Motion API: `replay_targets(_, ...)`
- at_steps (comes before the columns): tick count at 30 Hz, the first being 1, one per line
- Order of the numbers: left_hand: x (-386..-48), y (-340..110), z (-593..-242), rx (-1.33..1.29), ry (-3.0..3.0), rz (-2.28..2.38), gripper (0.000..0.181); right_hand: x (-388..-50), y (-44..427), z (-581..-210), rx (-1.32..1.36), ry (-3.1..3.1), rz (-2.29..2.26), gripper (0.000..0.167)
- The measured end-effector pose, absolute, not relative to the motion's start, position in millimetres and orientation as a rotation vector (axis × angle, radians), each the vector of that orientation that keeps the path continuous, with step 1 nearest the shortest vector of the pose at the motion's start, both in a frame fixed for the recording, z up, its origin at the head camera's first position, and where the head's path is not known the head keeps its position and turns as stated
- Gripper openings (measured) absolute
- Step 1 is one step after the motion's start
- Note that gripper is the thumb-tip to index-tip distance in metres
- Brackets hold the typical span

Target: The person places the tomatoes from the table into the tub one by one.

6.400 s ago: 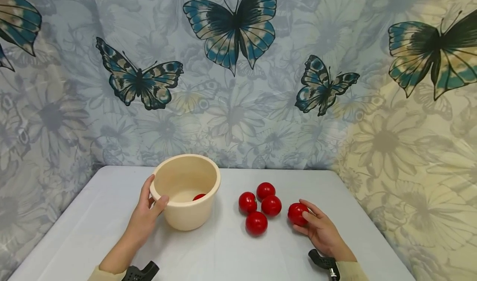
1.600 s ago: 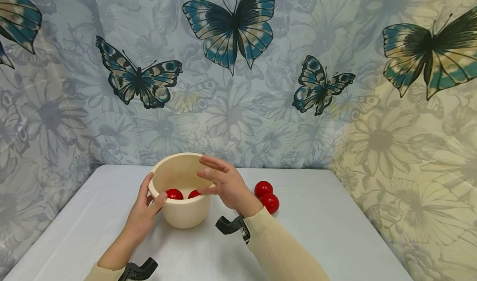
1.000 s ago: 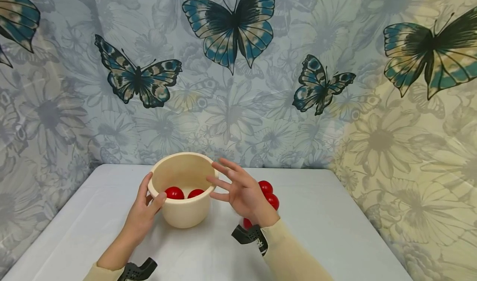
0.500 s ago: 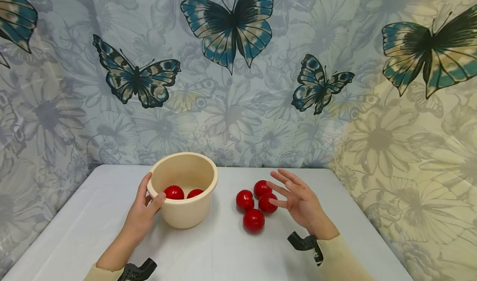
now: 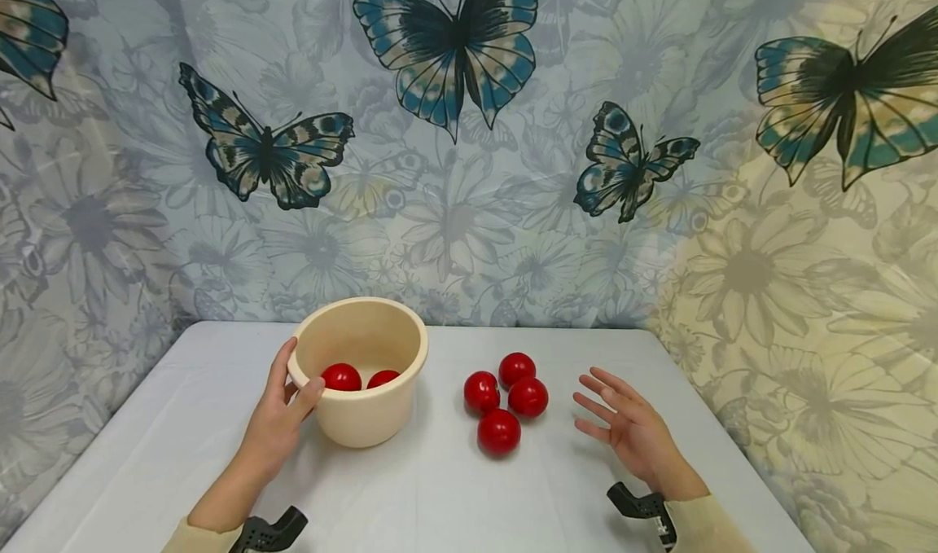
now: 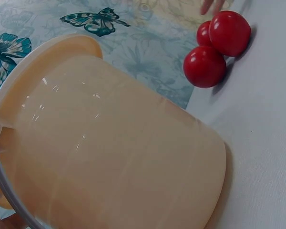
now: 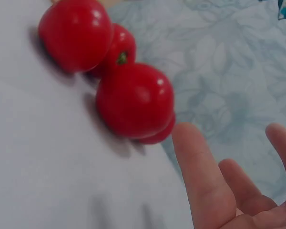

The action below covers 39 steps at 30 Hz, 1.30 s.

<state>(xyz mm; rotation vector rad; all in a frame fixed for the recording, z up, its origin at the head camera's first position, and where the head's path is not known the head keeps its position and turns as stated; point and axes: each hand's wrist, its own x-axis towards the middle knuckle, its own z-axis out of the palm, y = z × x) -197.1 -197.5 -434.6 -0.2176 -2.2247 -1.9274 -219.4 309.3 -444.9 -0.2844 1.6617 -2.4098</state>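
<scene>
Left hand grips tub, with four tomatoes (clustered) between it and splayed right hand

A second tomato now lies in the tub, and the right grip, emptied, has drawn back rightward.

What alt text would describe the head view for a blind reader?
A person's left hand grips a cream bucket with two red, tomato-like balls visible inside. The open, empty right hand is to the right of four more balls on a white table, before a butterfly-patterned backdrop.
</scene>
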Motion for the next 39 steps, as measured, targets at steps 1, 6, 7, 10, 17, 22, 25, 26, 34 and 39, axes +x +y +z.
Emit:
replay_targets(1,-197,-197,-434,-0.216,-2.221,-1.932,0.08,-219,310,-448,-0.266,1.665,-2.407,0.034)
replay_targets(6,-197,-197,-434,-0.217,-2.227,-1.917,0.08,-219,313,-465,-0.137,1.695,-2.401,0.031)
replay_targets(7,-197,-197,-434,-0.216,-2.231,-1.91,0.08,-219,314,-468,-0.096,1.709,-2.397,0.031)
replay_targets(10,-196,-197,-434,-0.222,-2.225,-1.913,0.079,-220,315,-477,0.02,1.723,-2.397,0.043)
replay_targets(17,-196,-197,-433,-0.229,-2.212,-1.938,0.079,-220,308,-486,0.075,1.88,-2.34,0.061)
replay_targets(22,-197,-197,-434,-0.224,-2.226,-1.929,0.08,-219,303,-486,0.072,1.967,-2.314,0.056)
replay_targets(25,-197,-198,-434,-0.212,-2.234,-1.924,0.079,-219,297,-485,0.075,1.984,-2.306,0.056)
replay_targets(26,-196,-198,-434,-0.207,-2.238,-1.92,0.079,-219,295,-484,0.063,1.991,-2.298,0.056)
replay_targets(34,-196,-197,-435,-0.208,-2.231,-1.929,0.079,-226,276,-484,0.045,1.988,-2.289,0.056)
replay_targets(39,-197,-197,-434,-0.201,-2.226,-1.941,0.08,-231,269,-486,0.045,2.01,-2.276,0.056)
